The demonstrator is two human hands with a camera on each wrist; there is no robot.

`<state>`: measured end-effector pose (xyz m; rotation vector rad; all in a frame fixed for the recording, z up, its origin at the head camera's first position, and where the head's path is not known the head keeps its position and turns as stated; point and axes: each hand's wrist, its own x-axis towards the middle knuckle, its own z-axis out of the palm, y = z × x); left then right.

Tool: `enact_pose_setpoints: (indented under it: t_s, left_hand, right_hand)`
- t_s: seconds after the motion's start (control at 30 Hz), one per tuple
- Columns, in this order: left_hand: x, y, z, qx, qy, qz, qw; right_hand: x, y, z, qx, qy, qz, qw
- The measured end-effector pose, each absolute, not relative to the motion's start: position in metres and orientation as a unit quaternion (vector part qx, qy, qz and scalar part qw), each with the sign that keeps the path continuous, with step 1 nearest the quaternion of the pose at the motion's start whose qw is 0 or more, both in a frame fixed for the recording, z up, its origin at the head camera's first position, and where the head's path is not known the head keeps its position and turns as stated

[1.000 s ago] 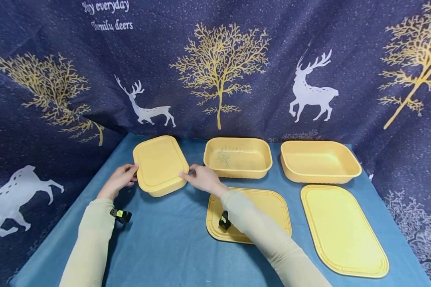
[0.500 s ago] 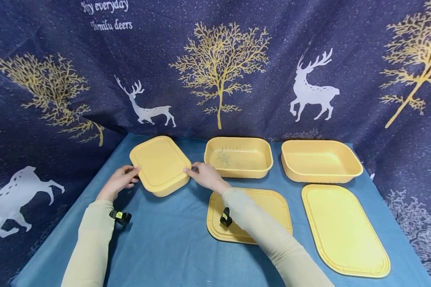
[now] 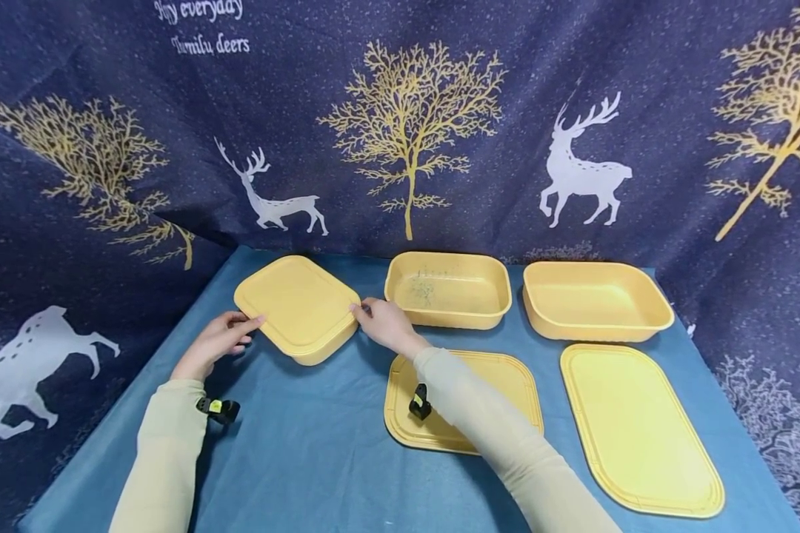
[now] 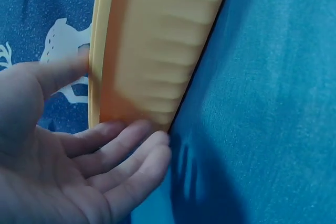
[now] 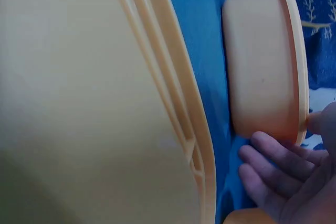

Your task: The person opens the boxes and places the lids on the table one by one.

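A yellow rectangular food container with its lid on (image 3: 298, 303) sits at the left of the table, turned at an angle. At its near left edge, my left hand (image 3: 216, 339) pinches the rim, thumb on the lid and fingers against the side wall. My right hand (image 3: 388, 323) holds the right corner, its thumb on the lid's edge. In the left wrist view the thumb and fingers (image 4: 137, 150) lie on either side of the lid's rim. The right wrist view shows the container's side wall (image 5: 262, 61) between both hands. Its inside is hidden by the lid.
An open yellow container (image 3: 448, 320) stands close behind the right hand, and another (image 3: 590, 331) farther right. One loose yellow lid (image 3: 500, 392) lies partly under the right forearm; a second lid (image 3: 643, 429) lies to its right. A printed cloth (image 3: 407, 148) hangs behind the blue table (image 3: 293, 459).
The lidded container has turned counterclockwise between the two hands, its right corner going back and its left corner coming nearer. The middle open container has shifted slightly right.
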<state>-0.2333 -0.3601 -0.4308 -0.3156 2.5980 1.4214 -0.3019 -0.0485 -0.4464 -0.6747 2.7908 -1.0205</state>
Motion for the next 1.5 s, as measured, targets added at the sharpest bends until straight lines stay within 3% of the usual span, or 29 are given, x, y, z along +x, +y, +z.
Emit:
enact_pose_setpoints:
  t_s: [0.33,0.63,1.0,1.23,1.5]
  left_hand:
    - [-0.246,-0.371,-0.429,-0.118,0.852,0.506,0.056]
    - [-0.240,-0.367,-0.432,-0.137,0.846,0.513,0.048]
    - [-0.237,-0.367,-0.434,-0.138,0.834,0.533,0.038]
    - [-0.256,-0.380,-0.439,-0.139,0.786,0.602,0.030]
    - [-0.265,-0.379,-0.448,-0.122,0.784,0.609,0.013]
  right_hand:
    - [-0.285,-0.058,-0.440,-0.220,0.923,-0.314,0.026]
    - [-0.296,-0.055,-0.441,-0.205,0.925,-0.316,0.039]
    - [-0.296,-0.053,-0.443,-0.202,0.923,-0.319,0.071]
    - [-0.282,-0.057,-0.433,-0.195,0.920,-0.308,0.143]
    - [-0.284,-0.056,-0.436,-0.211,0.914,-0.320,0.132]
